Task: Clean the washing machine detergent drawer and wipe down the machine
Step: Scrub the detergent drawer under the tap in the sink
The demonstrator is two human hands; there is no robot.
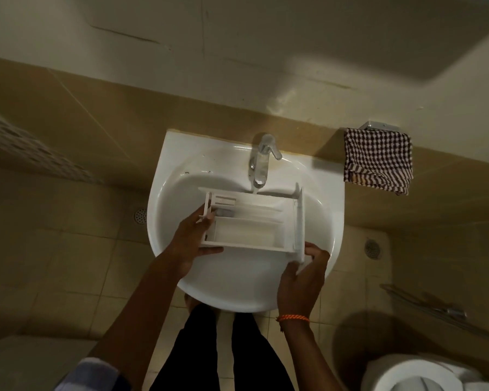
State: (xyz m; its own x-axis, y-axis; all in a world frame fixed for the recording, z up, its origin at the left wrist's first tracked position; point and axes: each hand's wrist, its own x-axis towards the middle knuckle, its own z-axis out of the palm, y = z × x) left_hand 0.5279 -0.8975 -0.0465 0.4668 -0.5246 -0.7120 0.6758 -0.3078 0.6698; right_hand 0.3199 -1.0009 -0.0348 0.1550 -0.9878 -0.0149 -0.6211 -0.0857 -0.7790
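1. The white detergent drawer (pixel 251 224) is held over the basin of the sink (pixel 181 153), just below the tap (pixel 261 160).
2. The left hand (pixel 194 241) grips the drawer's left end, fingers curled round its wall.
3. The right hand (pixel 301 280) holds the front panel at the drawer's right end, apparently pinching it.
4. A checked cloth (pixel 377 160) hangs on the wall right of the sink.
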